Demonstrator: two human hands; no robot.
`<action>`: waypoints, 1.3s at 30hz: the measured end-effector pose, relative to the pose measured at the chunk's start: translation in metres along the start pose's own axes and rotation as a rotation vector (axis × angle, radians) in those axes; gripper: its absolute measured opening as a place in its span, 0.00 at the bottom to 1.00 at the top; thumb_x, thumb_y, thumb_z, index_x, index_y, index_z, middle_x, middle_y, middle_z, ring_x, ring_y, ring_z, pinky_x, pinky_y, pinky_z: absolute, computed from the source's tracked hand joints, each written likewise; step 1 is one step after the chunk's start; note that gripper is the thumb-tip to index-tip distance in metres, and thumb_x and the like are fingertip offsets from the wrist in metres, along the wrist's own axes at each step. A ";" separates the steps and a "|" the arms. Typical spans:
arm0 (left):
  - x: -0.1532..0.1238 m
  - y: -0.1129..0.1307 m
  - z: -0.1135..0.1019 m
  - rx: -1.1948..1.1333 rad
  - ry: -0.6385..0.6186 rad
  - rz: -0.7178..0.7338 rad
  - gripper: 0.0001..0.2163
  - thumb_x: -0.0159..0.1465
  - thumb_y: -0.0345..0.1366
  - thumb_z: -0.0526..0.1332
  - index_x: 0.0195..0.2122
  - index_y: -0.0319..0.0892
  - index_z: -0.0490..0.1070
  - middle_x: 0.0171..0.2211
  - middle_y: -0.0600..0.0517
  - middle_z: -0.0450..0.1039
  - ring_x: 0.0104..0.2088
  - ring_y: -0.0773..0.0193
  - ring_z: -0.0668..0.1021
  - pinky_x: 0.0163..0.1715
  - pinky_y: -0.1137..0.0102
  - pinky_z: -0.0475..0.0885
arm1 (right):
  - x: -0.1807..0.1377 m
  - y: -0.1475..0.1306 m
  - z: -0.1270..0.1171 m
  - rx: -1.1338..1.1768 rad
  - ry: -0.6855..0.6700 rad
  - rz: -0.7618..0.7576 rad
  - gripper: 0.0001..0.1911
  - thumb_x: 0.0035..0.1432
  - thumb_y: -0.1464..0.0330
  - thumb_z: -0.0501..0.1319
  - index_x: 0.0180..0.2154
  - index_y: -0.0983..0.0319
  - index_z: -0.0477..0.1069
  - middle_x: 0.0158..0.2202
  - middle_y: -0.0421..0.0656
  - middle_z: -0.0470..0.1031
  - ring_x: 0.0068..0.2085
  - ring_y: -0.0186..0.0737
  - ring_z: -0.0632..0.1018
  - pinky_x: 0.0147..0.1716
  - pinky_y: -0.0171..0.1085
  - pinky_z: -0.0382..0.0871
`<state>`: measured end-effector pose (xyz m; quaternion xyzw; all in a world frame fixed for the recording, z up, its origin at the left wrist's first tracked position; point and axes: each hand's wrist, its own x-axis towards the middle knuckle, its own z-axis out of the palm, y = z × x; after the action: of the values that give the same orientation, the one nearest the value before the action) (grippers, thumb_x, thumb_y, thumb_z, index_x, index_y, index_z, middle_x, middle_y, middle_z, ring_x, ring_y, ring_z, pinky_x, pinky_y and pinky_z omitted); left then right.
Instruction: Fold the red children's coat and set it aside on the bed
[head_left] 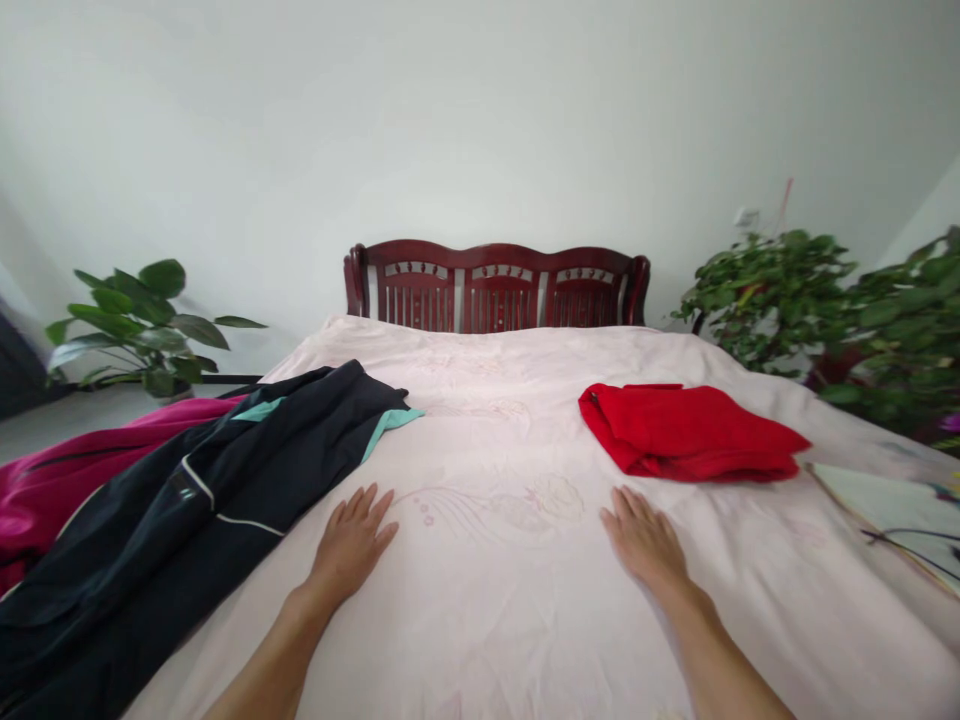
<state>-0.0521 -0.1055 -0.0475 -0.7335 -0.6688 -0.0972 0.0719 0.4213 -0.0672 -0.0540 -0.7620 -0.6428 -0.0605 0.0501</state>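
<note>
My left hand (352, 540) lies flat, palm down, on the pale pink bedsheet (487, 600), fingers stretched out and holding nothing. A dark navy garment with teal trim and white piping (202, 490) lies just to its left, close to the fingers without touching them. My right hand (641, 540) also rests flat and open on the sheet. A folded red garment (686, 430) sits a little beyond and to the right of it, apart from the hand.
A magenta garment (75, 465) lies under the navy one at the left edge. A dark red wooden headboard (495, 285) stands at the far end. Potted plants stand at left (139, 325) and right (817, 300). A pale patterned cloth (892, 515) lies at the right.
</note>
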 end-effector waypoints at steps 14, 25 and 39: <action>0.003 -0.009 0.008 0.095 0.033 -0.075 0.23 0.69 0.43 0.50 0.63 0.42 0.64 0.65 0.41 0.62 0.65 0.49 0.63 0.61 0.55 0.57 | 0.021 0.025 -0.024 0.537 0.102 -0.019 0.18 0.55 0.66 0.53 0.42 0.60 0.78 0.44 0.46 0.79 0.43 0.43 0.79 0.46 0.38 0.70; 0.005 -0.010 0.012 0.079 0.050 -0.074 0.23 0.68 0.42 0.49 0.62 0.42 0.65 0.64 0.41 0.63 0.64 0.49 0.64 0.61 0.55 0.57 | 0.008 0.009 -0.013 0.607 0.122 -0.190 0.12 0.56 0.62 0.55 0.30 0.58 0.75 0.39 0.45 0.76 0.43 0.45 0.76 0.47 0.41 0.68; 0.004 -0.008 0.010 0.064 0.057 -0.076 0.22 0.68 0.41 0.51 0.62 0.42 0.66 0.63 0.41 0.64 0.64 0.48 0.64 0.61 0.54 0.58 | 0.003 0.062 -0.021 0.524 0.396 0.541 0.23 0.58 0.59 0.46 0.44 0.62 0.73 0.41 0.55 0.76 0.42 0.54 0.76 0.34 0.44 0.67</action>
<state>-0.0593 -0.0986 -0.0561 -0.7017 -0.6968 -0.0992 0.1105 0.4820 -0.0780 -0.0332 -0.8383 -0.3915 -0.0252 0.3785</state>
